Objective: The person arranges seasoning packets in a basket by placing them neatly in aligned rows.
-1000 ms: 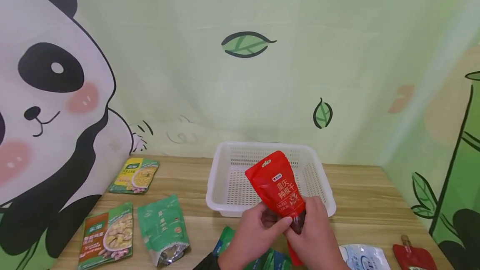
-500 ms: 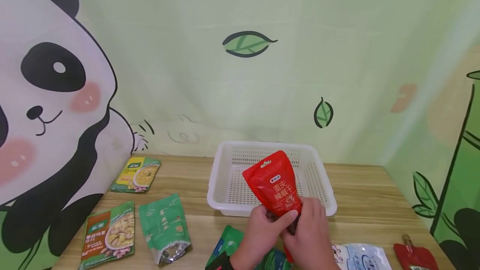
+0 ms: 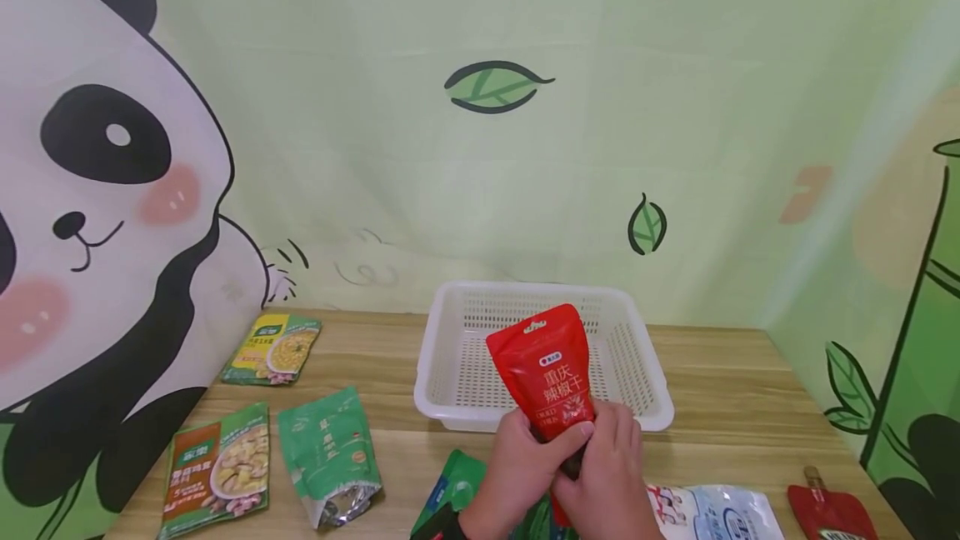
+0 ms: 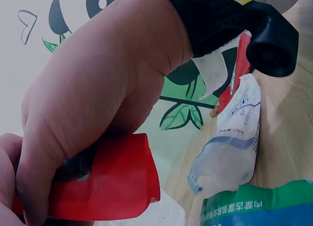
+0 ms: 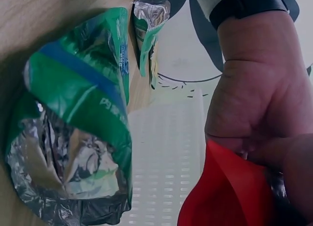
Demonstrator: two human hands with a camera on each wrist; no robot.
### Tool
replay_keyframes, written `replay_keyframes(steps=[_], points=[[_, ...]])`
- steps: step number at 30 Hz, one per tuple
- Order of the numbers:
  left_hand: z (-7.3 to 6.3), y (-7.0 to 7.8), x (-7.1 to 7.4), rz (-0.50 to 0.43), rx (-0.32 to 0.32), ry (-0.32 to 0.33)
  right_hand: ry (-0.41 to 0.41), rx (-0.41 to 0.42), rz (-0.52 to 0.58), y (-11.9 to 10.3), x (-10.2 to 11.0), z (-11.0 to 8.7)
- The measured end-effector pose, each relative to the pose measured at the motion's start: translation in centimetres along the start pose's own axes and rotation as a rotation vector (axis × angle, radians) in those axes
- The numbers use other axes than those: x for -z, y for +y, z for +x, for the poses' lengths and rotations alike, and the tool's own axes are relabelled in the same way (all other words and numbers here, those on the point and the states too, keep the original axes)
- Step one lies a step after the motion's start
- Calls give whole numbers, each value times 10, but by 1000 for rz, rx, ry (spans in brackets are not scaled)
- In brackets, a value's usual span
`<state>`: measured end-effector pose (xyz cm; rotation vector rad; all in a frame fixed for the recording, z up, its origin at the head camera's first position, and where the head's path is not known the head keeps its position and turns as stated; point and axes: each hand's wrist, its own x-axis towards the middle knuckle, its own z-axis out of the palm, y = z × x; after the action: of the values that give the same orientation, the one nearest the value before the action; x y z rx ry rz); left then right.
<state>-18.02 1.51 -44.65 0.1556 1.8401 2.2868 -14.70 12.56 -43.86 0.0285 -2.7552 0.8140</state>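
Note:
Both hands grip the lower part of a red pouch of dried chilies (image 3: 543, 365), tilted with its hang-hole end up in the head view. My left hand (image 3: 521, 469) has its thumb across the pouch's front; my right hand (image 3: 607, 473) holds it from the other side. Fingers hide much of the dark see-through window. The pouch overlaps the front of a white basket (image 3: 427, 402). Below the hands lies a green and blue bag (image 5: 78, 84), partly covered by them in the head view, its silvery end showing in the right wrist view.
To the left lie a green pouch (image 3: 330, 457), a brown-and-green soup packet (image 3: 217, 473) and a yellow one (image 3: 273, 348). On the right are a white-and-blue packet (image 3: 731, 515) and a red spouted pouch (image 3: 831, 513). A panda-printed cloth (image 3: 360, 148) backs the table.
My right hand has shifted left, closer to my left hand, around the chili pouch's lower end. The pouch has turned a little. More of the white-and-blue packet shows.

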Motion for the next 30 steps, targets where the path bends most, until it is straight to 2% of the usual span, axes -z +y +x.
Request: replay_keyframes(steps=[7,11,13,16,18,23,28,30], points=[[0,1,8,44,-6,1,-103,-23,89,3,7,1],[0,4,16,74,-23,-16,-201,-67,250,8,16,6],[0,7,21,79,-12,-36,-262,-127,370,11,21,9],[1,11,30,71,3,-86,-325,-217,497,15,27,15],[1,13,36,70,12,-126,-343,-249,569,18,31,20],[-1,14,47,99,49,-246,-357,-258,739,21,37,30],[-4,15,52,123,110,-366,-365,-276,832,19,42,33],[-4,15,52,124,105,-403,-383,-274,871,17,44,33]])
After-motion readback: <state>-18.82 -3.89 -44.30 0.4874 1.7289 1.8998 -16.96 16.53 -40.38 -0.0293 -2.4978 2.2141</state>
